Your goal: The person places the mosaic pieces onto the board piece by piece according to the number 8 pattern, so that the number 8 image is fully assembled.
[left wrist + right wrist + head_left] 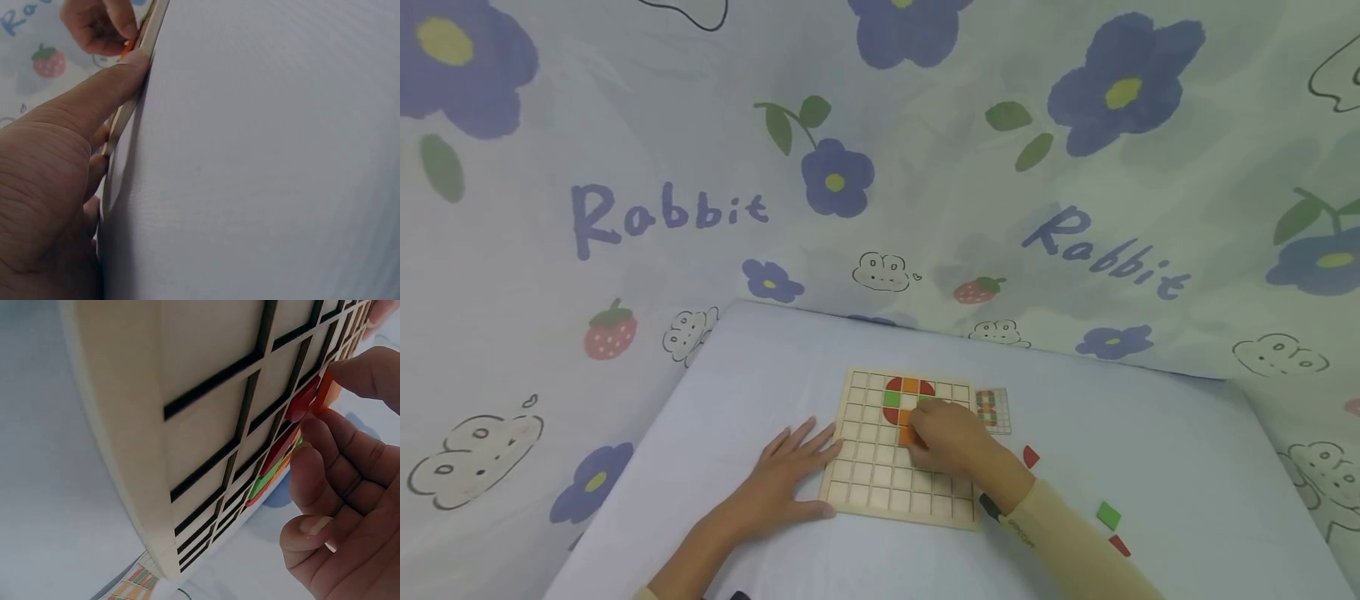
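On the white counter point(752, 358), the pale-wood, dark-gridded board point(861, 477) is carrying red, orange and green tiles point(891, 399), patterned toward its far edge. The card point(987, 410) is repeating those colours. Toward the counter's right edge, a green piece point(1108, 515) and two red pieces point(1031, 457) are lying. Past the far edge, pale cloth point(700, 142) is displaying yellow-centred purple flowers point(838, 177) and red strawberries point(611, 337).

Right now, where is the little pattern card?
In the head view, the pattern card lies just right of the wooden board, by its upper half, near the right hand.
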`<action>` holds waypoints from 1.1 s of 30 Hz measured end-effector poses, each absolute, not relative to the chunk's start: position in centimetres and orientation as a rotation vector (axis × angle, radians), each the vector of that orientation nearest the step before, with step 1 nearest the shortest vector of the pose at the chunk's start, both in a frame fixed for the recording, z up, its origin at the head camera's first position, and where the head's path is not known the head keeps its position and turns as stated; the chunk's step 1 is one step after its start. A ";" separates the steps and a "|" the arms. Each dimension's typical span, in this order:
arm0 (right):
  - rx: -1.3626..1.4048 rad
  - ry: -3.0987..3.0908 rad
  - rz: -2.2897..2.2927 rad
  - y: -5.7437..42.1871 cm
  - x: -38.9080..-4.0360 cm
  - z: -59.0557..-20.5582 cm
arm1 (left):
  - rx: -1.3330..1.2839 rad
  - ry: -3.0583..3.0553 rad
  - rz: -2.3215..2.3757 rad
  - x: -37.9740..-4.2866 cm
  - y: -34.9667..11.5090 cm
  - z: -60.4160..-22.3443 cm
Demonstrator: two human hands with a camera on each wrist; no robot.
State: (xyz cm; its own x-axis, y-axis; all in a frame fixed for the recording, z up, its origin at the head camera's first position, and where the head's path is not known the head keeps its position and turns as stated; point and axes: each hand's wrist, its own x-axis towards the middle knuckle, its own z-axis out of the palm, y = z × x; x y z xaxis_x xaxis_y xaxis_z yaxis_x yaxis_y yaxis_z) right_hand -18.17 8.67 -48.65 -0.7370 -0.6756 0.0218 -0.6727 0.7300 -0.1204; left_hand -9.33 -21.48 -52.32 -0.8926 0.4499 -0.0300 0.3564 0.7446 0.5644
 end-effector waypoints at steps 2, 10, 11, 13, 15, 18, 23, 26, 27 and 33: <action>-1.136 2.905 -0.176 8.6 -18.3 -48.8 | 0.639 2.781 0.840 -9.3 -21.5 -52.4; -1.051 2.860 -0.229 8.6 -18.4 -48.7 | 0.610 2.772 0.821 -9.4 -21.5 -52.4; -1.039 2.853 -0.243 8.6 -18.5 -48.6 | 0.603 2.769 0.818 -9.4 -21.5 -52.4; -1.036 2.846 -0.270 8.6 -18.5 -48.6 | 0.603 2.769 0.817 -9.4 -21.5 -52.4; -1.050 2.840 -0.292 8.5 -18.4 -48.5 | 0.602 2.768 0.816 -9.4 -21.6 -52.4; -1.066 2.842 -0.297 8.4 -18.4 -48.5 | 0.607 2.768 0.808 -9.4 -21.5 -52.4; -1.057 2.855 -0.299 8.1 -18.4 -48.7 | 0.621 2.766 0.803 -9.4 -21.5 -52.5; -1.047 2.864 -0.304 8.1 -18.4 -48.9 | 0.611 2.763 0.806 -9.4 -21.5 -52.5; -1.037 2.867 -0.304 8.1 -18.4 -49.0 | 0.601 2.758 0.807 -9.4 -21.5 -52.5; -0.879 2.843 -0.435 9.6 -17.9 -48.5 | 0.578 2.758 0.803 -9.6 -21.6 -52.6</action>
State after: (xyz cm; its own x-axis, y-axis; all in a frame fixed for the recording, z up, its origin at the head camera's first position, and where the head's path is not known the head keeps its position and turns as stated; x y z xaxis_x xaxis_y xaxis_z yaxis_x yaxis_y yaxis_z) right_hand -17.94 9.58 -48.55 -0.8209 -0.5695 -0.0422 -0.5308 0.7883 -0.3112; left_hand -9.55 -21.61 -52.59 -0.9006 0.4249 -0.0911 0.3097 0.7745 0.5516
